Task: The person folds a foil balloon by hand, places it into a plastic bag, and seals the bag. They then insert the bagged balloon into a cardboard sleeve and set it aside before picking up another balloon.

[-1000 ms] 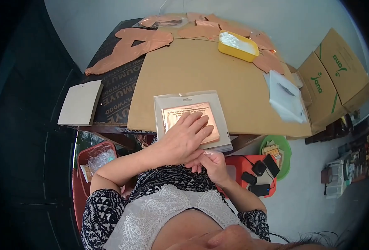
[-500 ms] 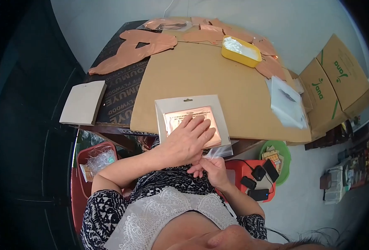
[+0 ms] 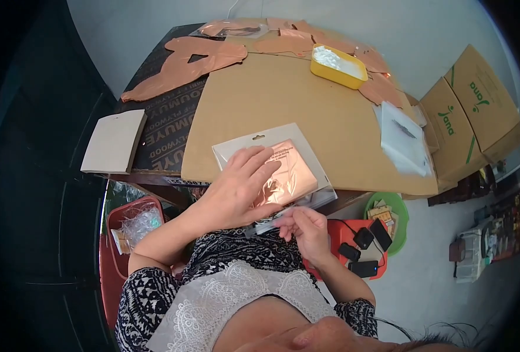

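A clear plastic packet (image 3: 298, 154) with a white header holds a folded rose-gold foil piece (image 3: 292, 173). It lies at the near edge of a brown cardboard sheet (image 3: 283, 100), turned at an angle. My left hand (image 3: 239, 185) presses flat on the packet, fingers spread. My right hand (image 3: 304, 229) is just below the table edge, fingertips pinching the packet's clear bottom flap.
Rose-gold foil shapes (image 3: 183, 64) lie at the back of the table beside a yellow tray (image 3: 337, 66). White bags (image 3: 404, 138) lie at the right, a grey card stack (image 3: 114, 142) at the left. Cardboard boxes (image 3: 471, 111), a green basket (image 3: 392, 214) and red bins (image 3: 354, 240) stand below.
The packet has turned clockwise and slid toward me. My left hand shifted left on it, and my right hand rose to the bottom flap.
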Tool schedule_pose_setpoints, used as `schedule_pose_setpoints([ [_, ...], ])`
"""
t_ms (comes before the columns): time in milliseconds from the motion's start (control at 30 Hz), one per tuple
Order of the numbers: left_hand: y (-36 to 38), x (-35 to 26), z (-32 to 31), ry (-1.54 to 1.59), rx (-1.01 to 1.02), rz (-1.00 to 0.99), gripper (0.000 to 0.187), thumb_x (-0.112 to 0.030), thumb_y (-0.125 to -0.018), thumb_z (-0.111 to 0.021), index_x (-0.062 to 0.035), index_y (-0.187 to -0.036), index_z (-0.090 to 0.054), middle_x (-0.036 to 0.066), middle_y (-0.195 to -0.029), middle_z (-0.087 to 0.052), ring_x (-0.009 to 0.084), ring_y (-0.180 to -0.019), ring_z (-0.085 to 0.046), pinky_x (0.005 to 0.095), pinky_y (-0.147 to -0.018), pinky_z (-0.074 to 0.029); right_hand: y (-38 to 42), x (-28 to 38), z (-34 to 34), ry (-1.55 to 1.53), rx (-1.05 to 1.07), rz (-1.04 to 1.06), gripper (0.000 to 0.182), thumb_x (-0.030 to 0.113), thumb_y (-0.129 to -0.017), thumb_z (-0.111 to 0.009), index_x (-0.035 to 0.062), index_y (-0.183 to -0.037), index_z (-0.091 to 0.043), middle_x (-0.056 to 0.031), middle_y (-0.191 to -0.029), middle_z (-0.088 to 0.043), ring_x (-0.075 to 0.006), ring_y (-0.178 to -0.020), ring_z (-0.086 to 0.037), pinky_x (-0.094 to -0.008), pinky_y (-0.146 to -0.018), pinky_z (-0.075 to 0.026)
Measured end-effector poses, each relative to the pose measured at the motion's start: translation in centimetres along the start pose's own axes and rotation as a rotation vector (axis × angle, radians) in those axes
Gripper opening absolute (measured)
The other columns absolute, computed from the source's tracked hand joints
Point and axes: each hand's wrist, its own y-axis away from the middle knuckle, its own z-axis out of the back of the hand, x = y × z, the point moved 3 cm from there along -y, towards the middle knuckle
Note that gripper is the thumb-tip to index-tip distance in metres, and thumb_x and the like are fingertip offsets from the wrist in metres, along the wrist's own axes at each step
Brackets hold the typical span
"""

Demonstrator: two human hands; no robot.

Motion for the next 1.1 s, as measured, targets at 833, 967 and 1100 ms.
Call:
schedule_pose_setpoints([
  [833,2.2,4.7,0.4,-0.177,-0.105,0.276,0.076,-0.018,-0.071,-0.08,0.0055,-0.132,-0.042,0.025,-0.128,-0.052,0.0416,-0.12,-0.048,0.0471,-0.101,-0.04,-3.3,3.9,-1.3,0.103,-0.03,-0.267,0.034,0.025,-0.101,-0.051,-0.0065,-0.108,-0.063,-0.0201,-0.089,-0.071,-0.0186,-0.063,-0.068,-0.0266,-0.05,-0.055],
  [967,1.9,5.1,-0.2,-0.23,-0.158,0.295,0.073,-0.018,-0.071,-0.08,0.0058,-0.13,-0.045,0.025,-0.12,-0.055,0.0427,-0.118,-0.049,0.0495,-0.1,-0.04,-3.3,4.9,-1.6,0.121,0.066,-0.338,0.035,0.025,-0.101,-0.051,-0.0071,-0.109,-0.062,-0.0192,-0.086,-0.071,-0.0181,-0.062,-0.068,-0.0258,-0.05,-0.054],
  [1100,0.8,5.0,-1.2,-0.297,-0.229,0.257,0.069,-0.017,-0.069,-0.08,0.0052,-0.126,-0.047,0.024,-0.11,-0.057,0.046,-0.118,-0.047,0.0557,-0.1,-0.038,-3.4,7.1,-1.4,0.238,0.056,-0.269,0.034,0.024,-0.102,-0.05,-0.0073,-0.109,-0.061,-0.0182,-0.086,-0.071,-0.0164,-0.063,-0.067,-0.0245,-0.051,-0.052],
])
